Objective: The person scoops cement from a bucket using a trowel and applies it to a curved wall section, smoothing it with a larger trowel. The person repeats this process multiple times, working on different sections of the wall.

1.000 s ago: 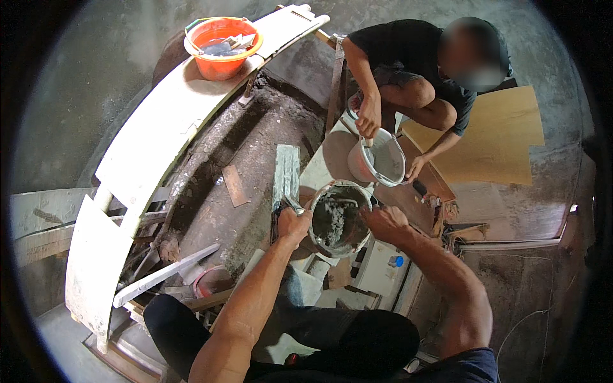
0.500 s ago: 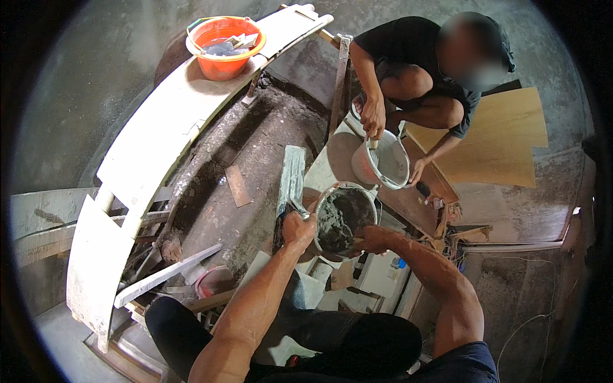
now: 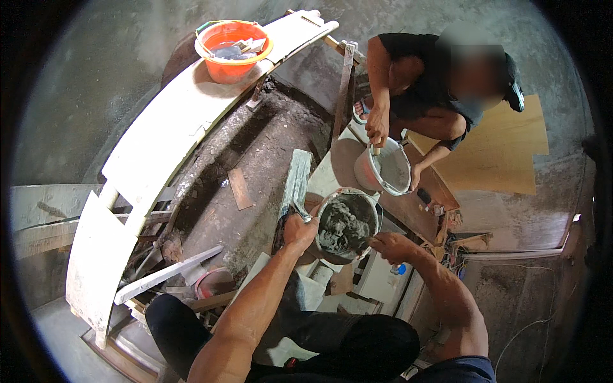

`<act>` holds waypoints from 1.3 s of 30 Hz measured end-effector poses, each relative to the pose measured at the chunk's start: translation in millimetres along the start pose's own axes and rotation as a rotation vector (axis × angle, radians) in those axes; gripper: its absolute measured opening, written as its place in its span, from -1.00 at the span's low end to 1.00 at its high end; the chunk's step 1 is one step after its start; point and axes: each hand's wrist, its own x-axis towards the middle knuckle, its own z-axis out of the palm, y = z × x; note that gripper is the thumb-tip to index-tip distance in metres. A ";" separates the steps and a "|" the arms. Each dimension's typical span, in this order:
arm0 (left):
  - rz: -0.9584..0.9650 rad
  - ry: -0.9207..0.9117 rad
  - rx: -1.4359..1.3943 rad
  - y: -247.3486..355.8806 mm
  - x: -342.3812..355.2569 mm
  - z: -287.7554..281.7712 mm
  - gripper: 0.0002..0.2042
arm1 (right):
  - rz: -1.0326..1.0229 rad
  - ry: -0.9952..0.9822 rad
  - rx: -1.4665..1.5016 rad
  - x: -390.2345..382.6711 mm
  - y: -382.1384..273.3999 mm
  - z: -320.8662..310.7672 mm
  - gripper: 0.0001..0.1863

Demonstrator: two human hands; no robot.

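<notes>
The left hand (image 3: 299,231) grips the bucket (image 3: 366,207); the right hand (image 3: 392,247) seems clenched on a handle (image 3: 370,240); hard stirring could slop grey mix (image 3: 345,228) over

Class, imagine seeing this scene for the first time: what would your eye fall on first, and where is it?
The bright orange bucket leaps out first, standing at the top left on a long pale board. Next comes the round bucket of lumpy grey mix near the centre, between the person's left hand and right hand. At upper right, a crouching co-worker has both hands at a whitish bucket.
</notes>
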 end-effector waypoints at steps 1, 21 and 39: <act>-0.015 -0.006 -0.003 2.1 0.0 -0.9 -0.56 | -0.108 0.064 -0.198 -5.4 -7.2 -6.9 -0.58; -0.192 -0.179 0.055 0.2 4.2 -1.4 -0.47 | -0.247 0.004 -0.532 67.0 -25.1 25.1 -0.64; -0.100 -0.148 -0.356 -12.7 -8.0 9.4 -0.85 | -0.153 0.066 -0.450 99.8 -42.0 53.6 -0.46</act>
